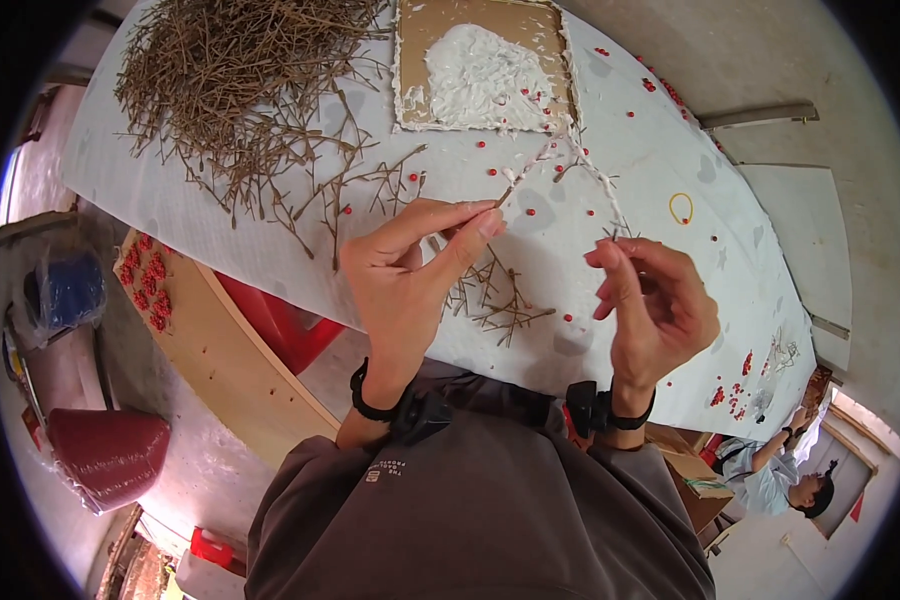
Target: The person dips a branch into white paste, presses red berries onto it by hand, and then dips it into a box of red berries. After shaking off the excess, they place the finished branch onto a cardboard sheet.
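Over the white-covered table, my left hand (410, 255) pinches the brown end of a thin artificial twig (515, 182) between thumb and forefinger. White paste coats the twig's upper part. My right hand (660, 305), fingers curled together, grips the lower end of another white-coated stem (602, 180). The two stems come together near the tray's lower right corner; I cannot tell whether they are joined. Just beyond them is a shallow cardboard tray (410, 60) holding a thick mass of white paste (485, 75). Several brown twigs (505, 305) lie between my hands.
A large heap of brown twigs (240, 90) covers the table's far left. Small red beads (530, 212) are scattered about, with a yellow rubber band (680, 208) at right. Red bead clusters (150, 285) rest on a wooden board at left. Another person (770, 475) is at lower right.
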The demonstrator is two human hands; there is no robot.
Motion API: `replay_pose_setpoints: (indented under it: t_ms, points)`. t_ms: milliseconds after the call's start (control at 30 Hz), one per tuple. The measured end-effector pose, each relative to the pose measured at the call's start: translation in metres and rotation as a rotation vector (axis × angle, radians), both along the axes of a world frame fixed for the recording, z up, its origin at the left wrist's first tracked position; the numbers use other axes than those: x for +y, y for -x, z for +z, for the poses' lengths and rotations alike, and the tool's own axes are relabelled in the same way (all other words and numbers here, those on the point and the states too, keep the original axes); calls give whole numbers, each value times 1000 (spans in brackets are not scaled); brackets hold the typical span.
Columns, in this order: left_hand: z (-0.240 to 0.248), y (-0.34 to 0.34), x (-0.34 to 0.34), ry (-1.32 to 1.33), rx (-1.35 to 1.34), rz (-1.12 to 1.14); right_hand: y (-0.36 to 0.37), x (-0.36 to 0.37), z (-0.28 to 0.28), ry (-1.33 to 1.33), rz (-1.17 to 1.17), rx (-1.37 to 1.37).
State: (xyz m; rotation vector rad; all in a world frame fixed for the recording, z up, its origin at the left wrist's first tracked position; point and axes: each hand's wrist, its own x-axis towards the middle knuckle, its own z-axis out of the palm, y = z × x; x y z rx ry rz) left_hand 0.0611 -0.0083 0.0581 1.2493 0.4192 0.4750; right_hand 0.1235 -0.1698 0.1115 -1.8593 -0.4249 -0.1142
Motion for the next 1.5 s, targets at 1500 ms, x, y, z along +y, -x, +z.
replay_pose_setpoints:
  t_ms: [1500]
  points:
    - [17, 4, -1, 270, -68, -86, -8, -4, -9, 164, 72, -99]
